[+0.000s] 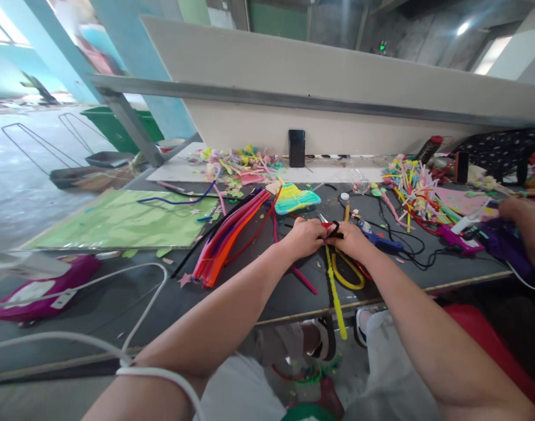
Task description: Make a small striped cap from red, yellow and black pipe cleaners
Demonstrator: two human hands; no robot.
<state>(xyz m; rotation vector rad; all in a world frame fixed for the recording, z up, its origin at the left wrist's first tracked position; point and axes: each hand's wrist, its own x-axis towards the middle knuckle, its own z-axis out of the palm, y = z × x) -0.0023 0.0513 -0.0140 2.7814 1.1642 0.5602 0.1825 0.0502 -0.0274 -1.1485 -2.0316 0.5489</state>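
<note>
Both my hands meet over the dark worktable (258,292). My left hand (303,237) and my right hand (352,241) are closed around a small piece made of black and red pipe cleaners (332,229), pinched between the fingers. A yellow pipe cleaner (335,286) hangs from under my right hand and over the table's front edge. A bundle of long red, pink and orange pipe cleaners (225,242) lies just to the left of my left hand.
A green sheet (118,219) lies at left, a magenta glue gun (39,286) with a white cord nearer me. Heaps of colourful scraps (241,164) and pipe cleaners (414,187) sit at the back, a black phone (296,148) against the white board. Another person's arm (524,219) is at right.
</note>
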